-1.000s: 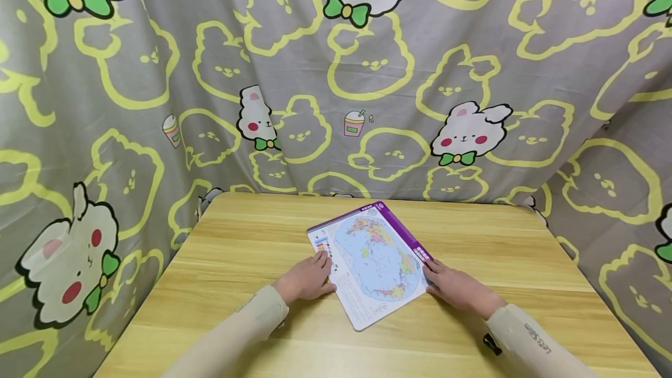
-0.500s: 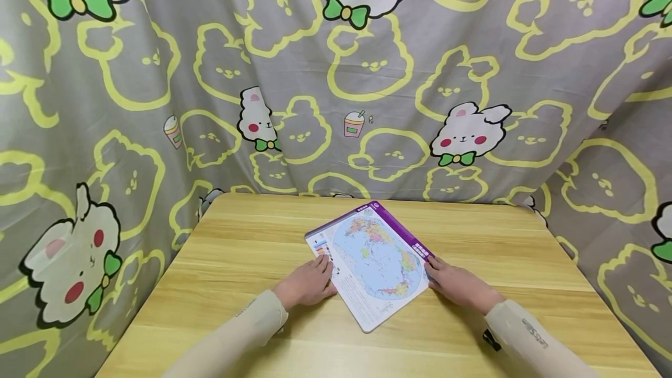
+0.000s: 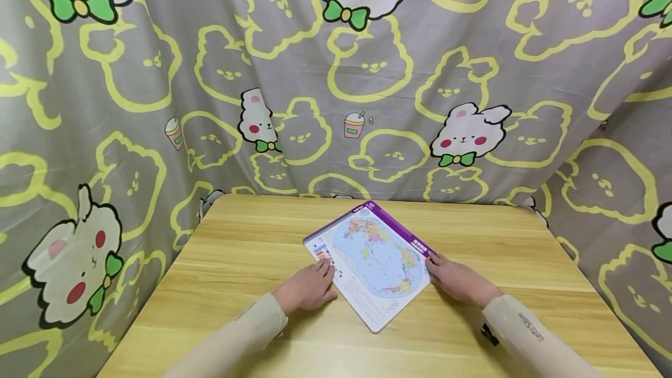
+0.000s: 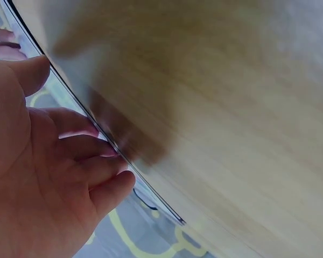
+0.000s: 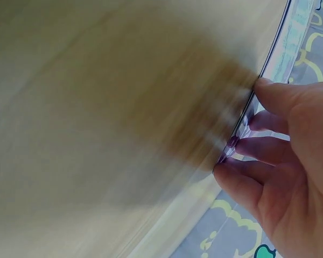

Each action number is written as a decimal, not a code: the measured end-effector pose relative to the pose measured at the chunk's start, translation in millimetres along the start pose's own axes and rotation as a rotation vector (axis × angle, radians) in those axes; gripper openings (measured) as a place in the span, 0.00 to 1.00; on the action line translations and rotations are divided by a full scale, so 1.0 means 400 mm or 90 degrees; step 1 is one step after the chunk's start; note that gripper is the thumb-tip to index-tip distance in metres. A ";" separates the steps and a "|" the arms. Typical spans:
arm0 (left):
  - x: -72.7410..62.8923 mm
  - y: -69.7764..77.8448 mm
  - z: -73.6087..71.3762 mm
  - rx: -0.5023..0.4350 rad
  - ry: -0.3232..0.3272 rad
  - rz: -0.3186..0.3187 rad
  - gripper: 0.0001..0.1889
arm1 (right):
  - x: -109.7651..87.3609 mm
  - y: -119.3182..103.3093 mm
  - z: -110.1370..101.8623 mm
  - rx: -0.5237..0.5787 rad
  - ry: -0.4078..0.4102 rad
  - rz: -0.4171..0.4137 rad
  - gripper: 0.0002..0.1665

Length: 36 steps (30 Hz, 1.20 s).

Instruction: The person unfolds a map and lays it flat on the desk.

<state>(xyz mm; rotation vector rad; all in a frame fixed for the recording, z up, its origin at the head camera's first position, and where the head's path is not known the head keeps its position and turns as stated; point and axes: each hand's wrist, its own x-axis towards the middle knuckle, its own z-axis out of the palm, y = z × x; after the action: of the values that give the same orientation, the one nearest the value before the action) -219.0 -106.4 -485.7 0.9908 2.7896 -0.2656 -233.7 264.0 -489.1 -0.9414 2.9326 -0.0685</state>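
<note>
A thin world map board (image 3: pixel 375 258) with a purple border and rounded corners lies turned at an angle on the wooden table. My left hand (image 3: pixel 307 284) touches its left edge, fingertips close by the colour legend. At the opposite edge, the fingertips of my right hand (image 3: pixel 457 279) meet the purple border near the right corner. In the left wrist view, the thumb and fingers of the left hand (image 4: pixel 59 156) are spread along the board's edge. The right wrist view has the right hand (image 5: pixel 280 161) with thumb and fingertips against that side's edge, fingers slightly bent.
The wooden table (image 3: pixel 236 232) extends around the board on all sides. Behind it and at both sides hangs a grey curtain (image 3: pixel 367 156) with rabbit and yellow outline prints. A small black item (image 3: pixel 489 334) shows under the right sleeve.
The board has turned a little counter-clockwise, its far corner shifting left and its near corner right. My left hand slid slightly nearer, the right slightly farther away.
</note>
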 end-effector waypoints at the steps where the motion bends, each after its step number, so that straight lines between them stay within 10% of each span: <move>1: -0.001 0.001 -0.001 -0.001 0.000 0.000 0.34 | 0.001 0.002 0.001 -0.001 0.000 0.000 0.27; 36: -0.021 0.037 -0.006 -0.013 -0.011 0.006 0.34 | 0.036 0.043 -0.014 -0.040 -0.007 0.008 0.24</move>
<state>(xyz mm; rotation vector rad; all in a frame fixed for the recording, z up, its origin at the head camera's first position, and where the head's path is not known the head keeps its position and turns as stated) -203.3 -99.5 -483.2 0.9923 2.7653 -0.2435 -255.9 269.7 -485.3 -0.9279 2.9465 0.0303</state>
